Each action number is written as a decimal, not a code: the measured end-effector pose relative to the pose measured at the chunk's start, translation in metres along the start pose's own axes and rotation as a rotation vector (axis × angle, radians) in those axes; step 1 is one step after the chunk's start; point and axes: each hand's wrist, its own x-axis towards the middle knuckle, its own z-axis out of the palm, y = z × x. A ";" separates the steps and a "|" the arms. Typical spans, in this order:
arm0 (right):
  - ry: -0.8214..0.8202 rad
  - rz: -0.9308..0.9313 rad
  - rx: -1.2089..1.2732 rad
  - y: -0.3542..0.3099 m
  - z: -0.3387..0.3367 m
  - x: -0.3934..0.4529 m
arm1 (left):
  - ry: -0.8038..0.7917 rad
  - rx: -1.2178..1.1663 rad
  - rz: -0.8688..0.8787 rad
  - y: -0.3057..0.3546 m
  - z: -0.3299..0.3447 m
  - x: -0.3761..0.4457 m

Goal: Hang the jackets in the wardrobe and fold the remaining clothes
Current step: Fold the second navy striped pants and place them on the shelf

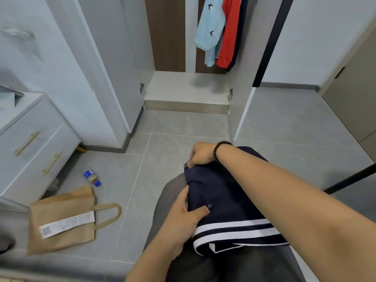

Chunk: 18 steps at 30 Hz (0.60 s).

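Folding stage. The navy garment (pixel 227 202) lay on the person's lap, serving as a work surface. The right hand (pixel 200 154) pinched its far edge; the left hand (pixel 183 216) clasped the near fold, thumb pressed on top, apparently to keep layers aligned. Jackets (pixel 218 31) hung in the wardrobe (pixel 185 92).

- The folded garment (pixel 227 202) is navy blue, with white stripes along its lower hem.
- A hanging shirt (pixel 209 27) in the wardrobe (pixel 168 37) is pale blue, dotted with small dark bird shapes.
- The jacket (pixel 230 33) beside it is bright red; a dark navy piece shows at its far edge.
- The wardrobe's back panels are dark brown wood grain; its doors are pale grey.
- The floor (pixel 284 127) is grey tile with faint marbling.
- The paper bag (pixel 63 220) is tan brown, bearing a white receipt.
- The bottle (pixel 91 177) has a blue label and blue cap.
- The drawers (pixel 34 147) are light grey with gold handles.
- The bracelet (pixel 220 148) is of black beads.
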 end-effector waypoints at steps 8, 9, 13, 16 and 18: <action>0.291 -0.004 0.518 0.006 -0.009 0.027 | 0.043 -0.072 -0.012 0.019 -0.043 -0.012; 0.331 -0.009 0.559 0.004 -0.006 0.030 | 0.058 -0.082 -0.030 0.026 -0.055 -0.016; 0.461 -0.111 0.419 -0.020 0.025 0.036 | 0.061 -0.019 -0.078 0.048 -0.101 -0.033; 0.387 -0.196 0.303 -0.035 0.044 0.031 | 0.118 0.025 -0.142 0.047 -0.115 -0.044; 0.198 -0.207 0.284 -0.032 0.049 0.026 | 0.175 0.005 -0.193 0.038 -0.114 -0.051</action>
